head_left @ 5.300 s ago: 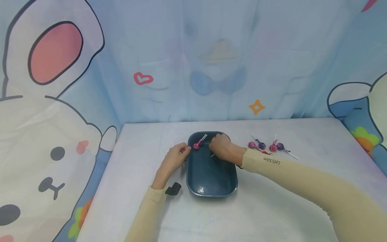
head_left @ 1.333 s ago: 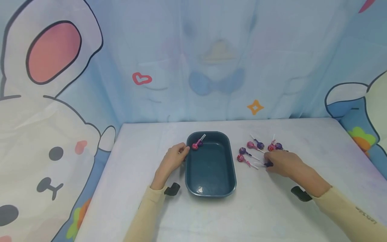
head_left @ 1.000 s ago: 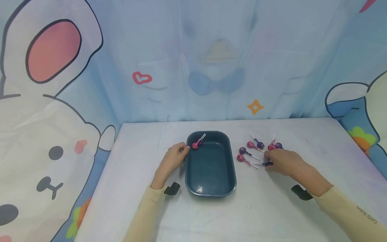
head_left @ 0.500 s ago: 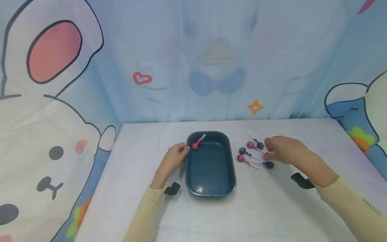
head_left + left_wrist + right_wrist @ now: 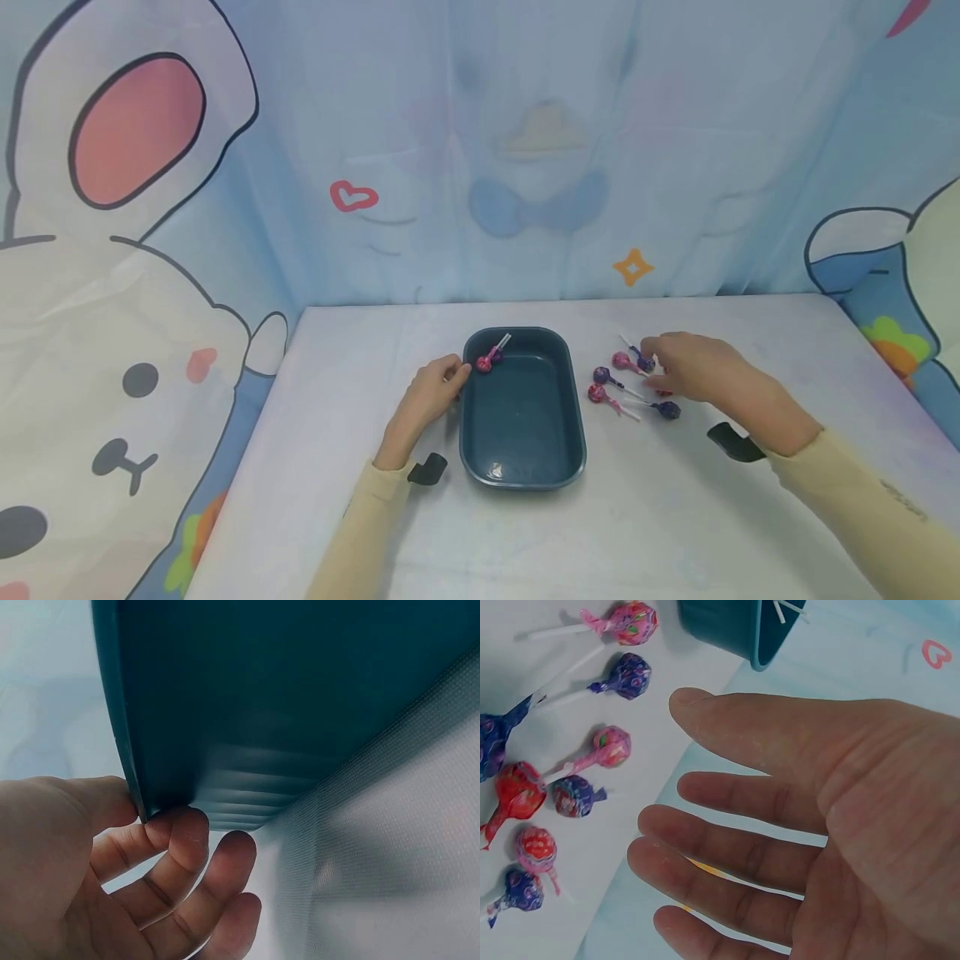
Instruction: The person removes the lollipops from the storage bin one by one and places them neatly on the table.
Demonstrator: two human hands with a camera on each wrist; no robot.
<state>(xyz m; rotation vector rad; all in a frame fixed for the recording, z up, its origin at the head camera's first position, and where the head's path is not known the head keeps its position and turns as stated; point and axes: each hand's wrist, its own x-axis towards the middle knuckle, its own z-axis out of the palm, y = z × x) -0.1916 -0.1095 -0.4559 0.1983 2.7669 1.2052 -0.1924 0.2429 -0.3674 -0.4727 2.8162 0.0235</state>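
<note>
My left hand [image 5: 431,387] pinches the left rim of a dark teal tray [image 5: 525,429]; in the left wrist view the thumb lies on one side of the rim and the fingertips on the other. Inside the tray's far left corner are a pink lollipop [image 5: 483,364] and a purple one partly behind it. My right hand [image 5: 701,367] hovers over several wrapped lollipops on the table, its fingers spread and holding nothing. Around it lie a red lollipop [image 5: 519,791], a pink lollipop [image 5: 611,746] and a dark blue lollipop [image 5: 667,409]. It hides some of the group in the head view.
Between the tray and the right hand lie a purple lollipop [image 5: 602,375] and a red-pink lollipop [image 5: 596,392], sticks pointing right. A white cloth covers the table [image 5: 637,533]. Behind it hangs a printed blue curtain [image 5: 420,250].
The right hand has left the tray for the lollipops on the right. Over the last second it has moved farther back and slightly left, uncovering the dark blue lollipop. The left hand stays put.
</note>
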